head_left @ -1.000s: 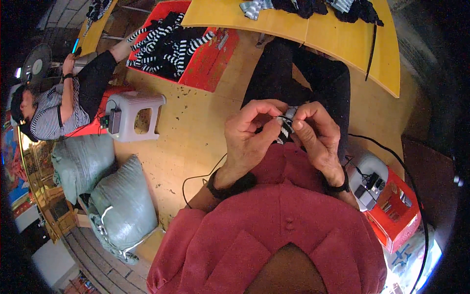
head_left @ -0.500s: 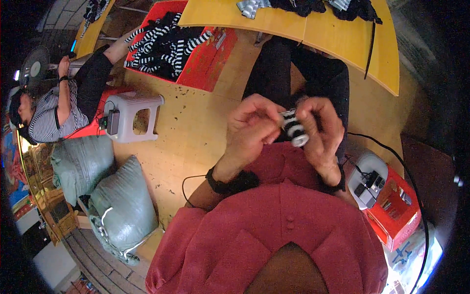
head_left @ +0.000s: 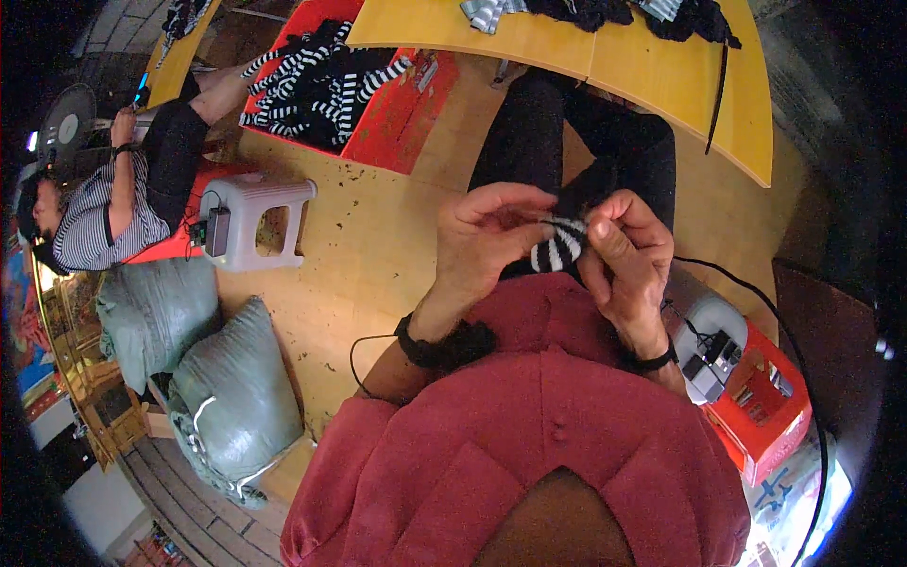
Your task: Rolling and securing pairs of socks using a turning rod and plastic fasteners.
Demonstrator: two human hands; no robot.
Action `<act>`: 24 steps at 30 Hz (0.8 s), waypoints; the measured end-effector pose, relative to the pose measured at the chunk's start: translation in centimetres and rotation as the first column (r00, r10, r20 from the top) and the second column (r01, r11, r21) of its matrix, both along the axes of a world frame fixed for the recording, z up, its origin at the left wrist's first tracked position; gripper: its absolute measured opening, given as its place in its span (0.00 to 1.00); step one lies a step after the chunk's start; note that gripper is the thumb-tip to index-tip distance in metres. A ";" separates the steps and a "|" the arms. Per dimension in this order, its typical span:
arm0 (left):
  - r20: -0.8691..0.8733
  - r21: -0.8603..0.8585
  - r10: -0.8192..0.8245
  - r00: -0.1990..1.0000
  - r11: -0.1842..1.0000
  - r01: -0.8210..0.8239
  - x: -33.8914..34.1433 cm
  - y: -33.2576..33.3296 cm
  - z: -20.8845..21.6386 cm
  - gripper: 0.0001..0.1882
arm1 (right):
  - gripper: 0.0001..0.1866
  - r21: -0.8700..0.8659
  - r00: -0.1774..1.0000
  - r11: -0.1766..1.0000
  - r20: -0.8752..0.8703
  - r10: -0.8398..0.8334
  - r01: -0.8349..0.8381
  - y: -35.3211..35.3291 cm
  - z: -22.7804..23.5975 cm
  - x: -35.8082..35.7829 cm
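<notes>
Between my hands, above my lap, is a small black-and-white striped knitted piece (head_left: 557, 251). My left hand (head_left: 480, 238) pinches its left edge between thumb and fingers. At its upper right edge my right hand (head_left: 627, 253) has thumb and forefinger closed on the fabric. The striped part hangs bunched below the fingertips, so its full shape is hidden. Dark fabric behind it merges with my dark trousers.
Ahead stands a yellow table (head_left: 661, 71) with dark and striped knitwear. A red bin (head_left: 402, 132) holds striped knitwear. To my left are a grey stool (head_left: 253, 194), stuffed sacks (head_left: 236, 387) and a seated person (head_left: 104, 213). A red crate (head_left: 761, 406) and black cable (head_left: 798, 350) lie right.
The knitted piece has turned from a rolled, ring-like end to a flatter striped flap. My right hand has shifted its grip to the upper edge, and the left fingers have straightened somewhat.
</notes>
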State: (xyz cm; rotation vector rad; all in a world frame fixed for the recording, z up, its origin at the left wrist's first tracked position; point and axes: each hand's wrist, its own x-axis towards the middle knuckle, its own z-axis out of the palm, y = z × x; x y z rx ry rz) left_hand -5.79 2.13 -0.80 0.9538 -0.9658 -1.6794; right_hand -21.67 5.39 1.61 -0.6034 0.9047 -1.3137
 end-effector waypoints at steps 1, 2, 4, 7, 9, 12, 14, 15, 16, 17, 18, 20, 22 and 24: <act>0.171 -0.177 -0.022 0.985 0.983 0.052 0.2 0.1 0.4 0.12 | 0.05 0.000 1.000 1.000 0.000 -0.001 0.001 0.0 0.1 -0.1; 0.338 -0.337 -0.012 0.941 0.932 0.133 0.2 0.2 0.7 0.09 | 0.04 0.006 0.999 1.000 0.020 0.027 -0.027 -0.1 0.2 -0.2; 0.254 -0.290 0.001 0.967 0.954 0.075 0.0 0.6 0.3 0.08 | 0.04 0.010 0.998 0.998 0.039 0.056 -0.056 -0.1 0.1 -0.1; 0.067 -0.118 0.027 0.997 0.993 -0.019 -0.4 0.9 0.5 0.06 | 0.04 -0.013 0.974 0.999 -0.225 -0.036 0.033 -0.1 -0.7 0.6; -0.035 0.009 0.049 0.998 0.999 -0.049 -0.5 0.9 0.8 0.06 | 0.03 -0.134 0.885 0.990 -0.455 -0.101 0.045 0.2 -1.7 0.6; -0.099 0.072 0.032 0.995 0.997 -0.025 -0.3 0.7 0.8 0.05 | 0.03 -0.287 0.775 0.955 -0.584 -0.241 0.080 0.4 -2.3 1.0; -0.234 0.246 0.015 0.972 0.968 0.044 -0.2 0.3 0.6 0.06 | 0.03 -0.275 0.769 0.957 -0.592 -0.242 0.090 0.2 -2.8 1.1; -0.234 0.247 0.014 0.972 0.968 0.045 -0.2 0.3 0.5 0.06 | 0.03 -0.262 0.764 0.960 -0.598 -0.243 0.101 0.1 -2.9 1.2; -0.339 0.258 -0.043 0.940 0.956 0.137 -0.1 0.2 0.5 0.06 | 0.03 -0.262 0.763 0.960 -0.599 -0.244 0.102 -0.1 -3.0 1.3; -0.441 0.259 -0.095 0.893 0.939 0.228 0.0 0.2 0.5 0.06 | 0.04 -0.262 0.807 0.958 -0.537 -0.246 0.118 -0.3 -3.0 1.4; -0.441 0.260 -0.095 0.892 0.938 0.228 0.0 0.2 0.4 0.06 | 0.04 -0.261 0.847 0.956 -0.471 -0.246 0.133 -0.4 -3.0 1.5; -0.393 0.301 -0.128 0.911 0.918 0.258 0.0 0.3 0.3 0.06 | 0.04 -0.217 0.878 0.967 -0.425 -0.219 0.136 -0.4 -3.0 1.5; -0.410 0.322 -0.126 0.903 0.907 0.272 0.0 0.2 0.3 0.06 | 0.04 -0.177 0.906 0.975 -0.377 -0.193 0.135 -0.6 -3.0 1.5; -0.427 0.341 -0.123 0.896 0.895 0.286 -0.2 0.3 0.2 0.05 | 0.03 -0.087 0.957 0.983 -0.229 -0.177 0.161 -0.8 -2.8 1.0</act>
